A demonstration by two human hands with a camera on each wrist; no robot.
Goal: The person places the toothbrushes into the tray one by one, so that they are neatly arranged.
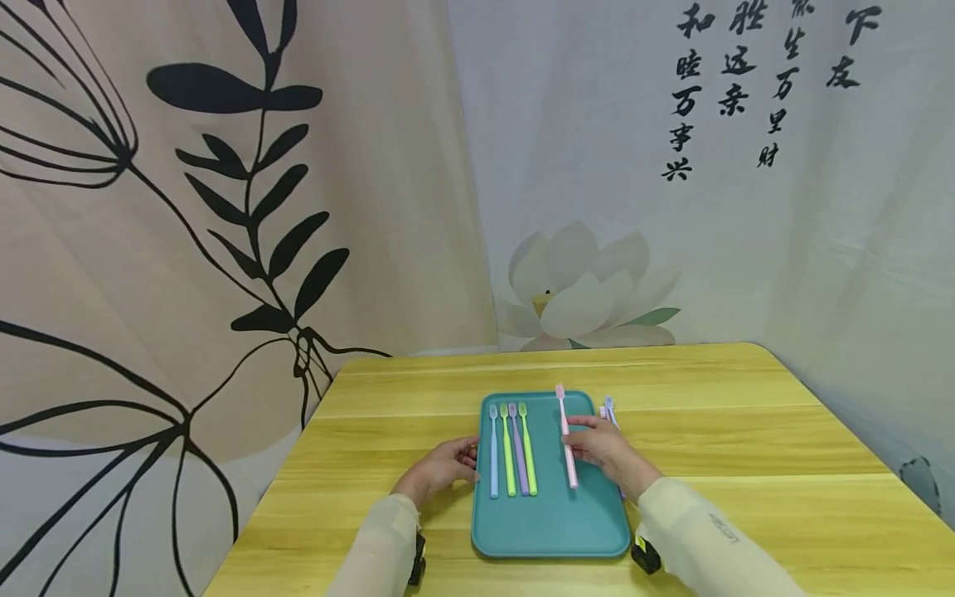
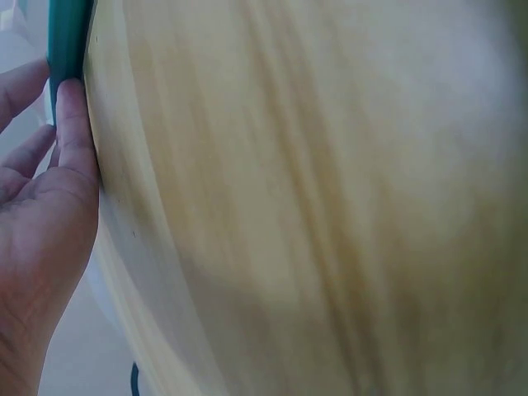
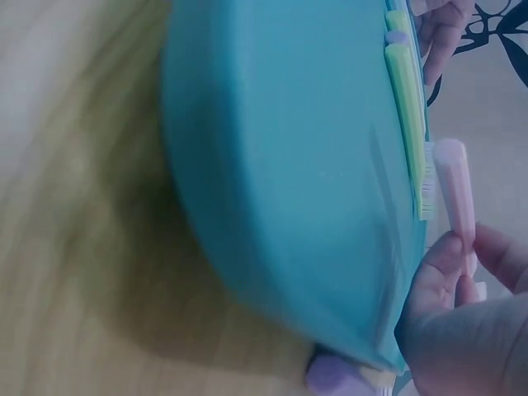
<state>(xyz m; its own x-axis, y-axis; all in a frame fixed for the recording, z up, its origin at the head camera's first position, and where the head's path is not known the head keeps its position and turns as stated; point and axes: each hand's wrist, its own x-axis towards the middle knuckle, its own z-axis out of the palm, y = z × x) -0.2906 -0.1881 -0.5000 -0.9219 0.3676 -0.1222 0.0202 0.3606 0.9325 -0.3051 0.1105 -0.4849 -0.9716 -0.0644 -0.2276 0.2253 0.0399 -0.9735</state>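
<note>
My right hand [image 1: 606, 448] pinches a pink toothbrush [image 1: 565, 439] by its handle over the right part of the teal tray [image 1: 552, 535], bristle head pointing away from me. Between thumb and fingers the same pink handle [image 3: 456, 186] shows in the right wrist view. Fingertips of my left hand [image 1: 445, 470] rest at the tray's left rim, the fingers loosely bent. In the tray's left half lie a blue toothbrush [image 1: 493, 456], a purple toothbrush [image 1: 520, 456] and two green ones, side by side, heads away from me.
More toothbrushes [image 1: 610, 408] lie on the table just right of the tray, partly hidden by my right hand. The tray sits on a yellow wood-grain table [image 1: 418, 390]. Behind its far edge hangs a printed cloth [image 1: 403, 207].
</note>
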